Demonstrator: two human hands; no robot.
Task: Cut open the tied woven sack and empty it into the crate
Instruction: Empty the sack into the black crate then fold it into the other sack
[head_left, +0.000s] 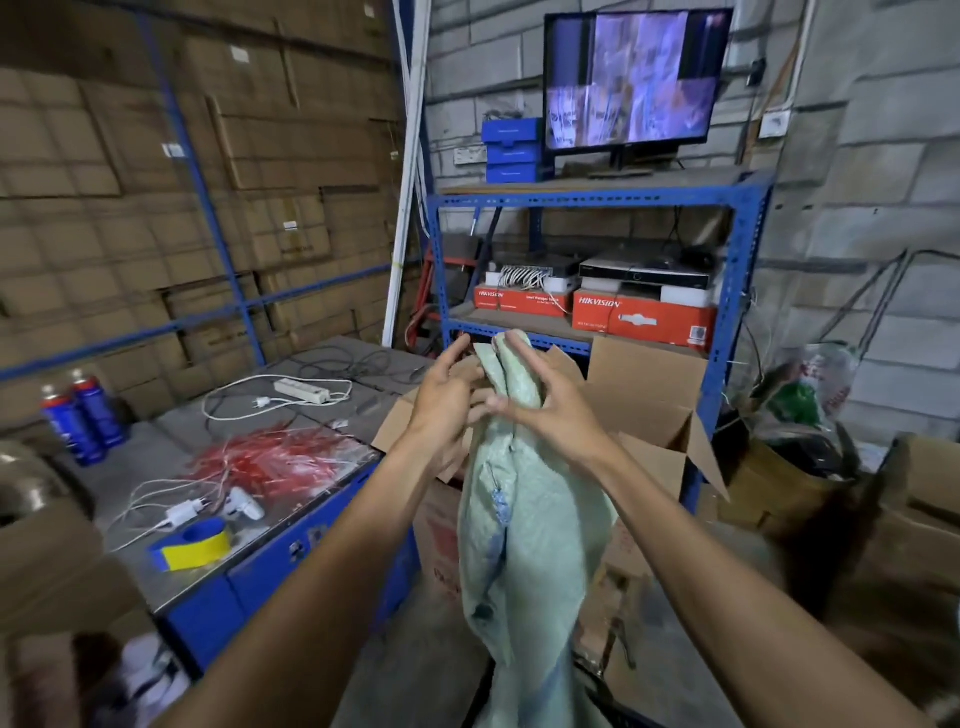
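A pale green woven sack (524, 519) hangs limp and crumpled in the middle of the view, its top end raised at chest height. My left hand (447, 395) presses against the sack's upper left side with fingers spread. My right hand (540, 400) holds the upper right side of the sack, thumb and fingers partly curled over the cloth. Behind the sack stands an open cardboard box (639, 410) with its flaps up. No crate and no cutting tool can be made out.
A blue machine table (291, 545) at the left carries red and white ties (275, 457), a power strip (304, 391), chargers and a blue-yellow tape loop (195, 545). A blue shelf rack (737, 249) with a monitor stands behind. Cartons and bags crowd the right.
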